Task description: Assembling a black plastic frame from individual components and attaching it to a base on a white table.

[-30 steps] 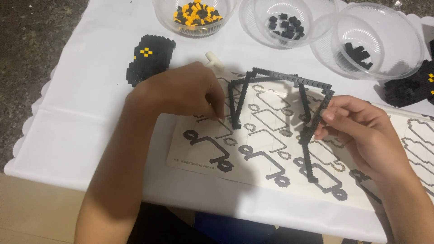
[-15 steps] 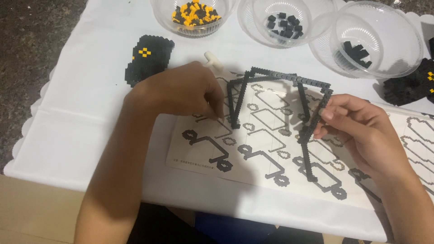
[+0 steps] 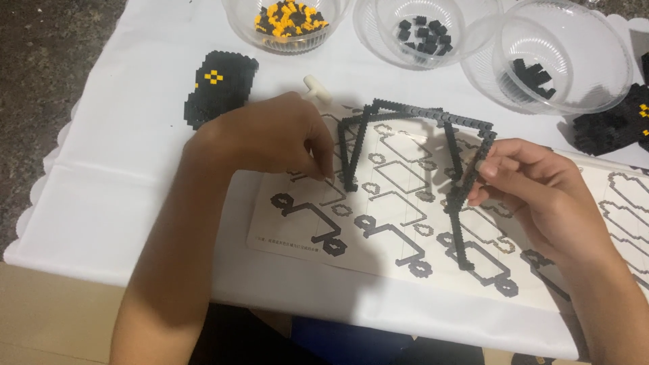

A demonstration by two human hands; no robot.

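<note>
Centrally, a thin black brick frame stood upright over the printed instruction sheet, a top bar with legs running down to the paper. The left hand, mid frame, was curled with fingertips pressed together at the base of the frame's left leg; whether it pinched a piece there could not be told. The right hand, right of centre, pinched the frame's right leg between thumb and fingers about halfway down. The sheet lay on a white cloth covering the table. A black brick block with a yellow spot lay at upper left, just beyond the left wrist. Along the top edge sat three clear bowls: one with orange and black pieces, one with black pieces, and a third with a few black pieces. Another black brick build lay at the right edge. A small white tool poked out above the left hand.
</note>
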